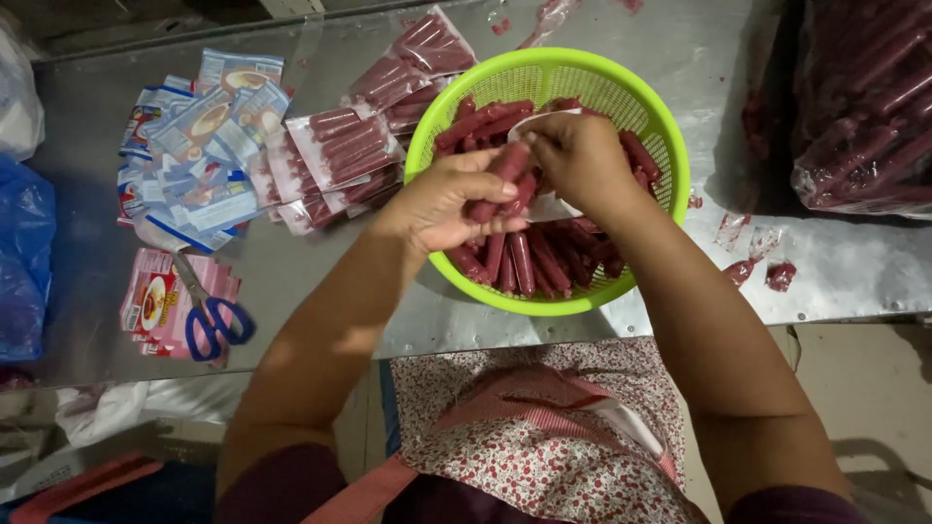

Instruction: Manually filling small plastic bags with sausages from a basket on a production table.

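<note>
A: What are the hands doing?

B: The left hand (451,199) is closed around a small bundle of red sausages (505,180), held just above the middle of the green basket (636,107). The right hand (578,155) pinches a clear plastic pouch (549,206) against the ends of that bundle, fingers curled tight on the film. Held over the basket like that, I'd say anything that slips falls back among the rest

A: And the basket itself?

B: Round, bright lime plastic with a perforated wall, heaped with loose sausages (534,262), smooth, slim cylinders, dark red and a bit glossy. It sits near the front edge of the metal surface (854,262), straight ahead of the person's flowered apron (529,446)

A: What lies around the basket?

B: Touching its left rim are filled packs (345,155), flat clear pouches with sausages in tidy rows, overlapping in a loose pile. Further left of the basket lies a fan of empty printed wrappers (199,146), blue and white, thin and shiny. Below those, well left of the basket, blue-handled scissors (209,315) rest on a stack of pink wrappers (155,301). Right of the basket, a big clear bag of sausages (864,107) bulges at the frame edge, and scraps of torn film (752,257) with red smears lie just beside its lower right rim
</note>
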